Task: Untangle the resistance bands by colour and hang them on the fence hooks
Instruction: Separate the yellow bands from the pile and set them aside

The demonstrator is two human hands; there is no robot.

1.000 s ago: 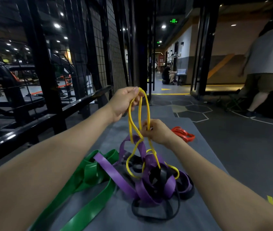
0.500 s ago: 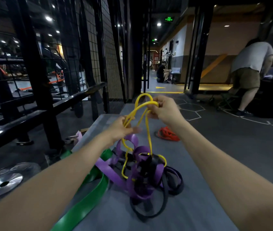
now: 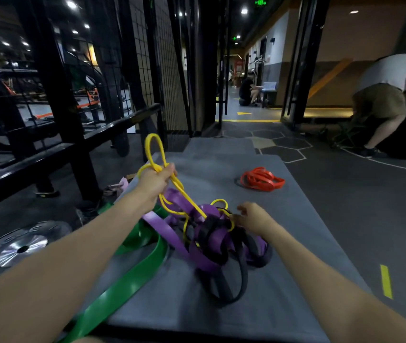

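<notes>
Below the left hand's point(image 3: 156, 178) fingers, clenched on the yellow band point(image 3: 153, 151), loops thread the purple band point(image 3: 192, 233); pulling risks cinching; right hand point(image 3: 252, 216) loosely open, empty.

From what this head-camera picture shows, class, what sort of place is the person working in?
Most likely a gym. Coloured rubber resistance bands lie tangled on a grey floor mat, a round metal weight plate rests on the floor to the left, and black steel frames with wire mesh fencing stand beyond.
</notes>
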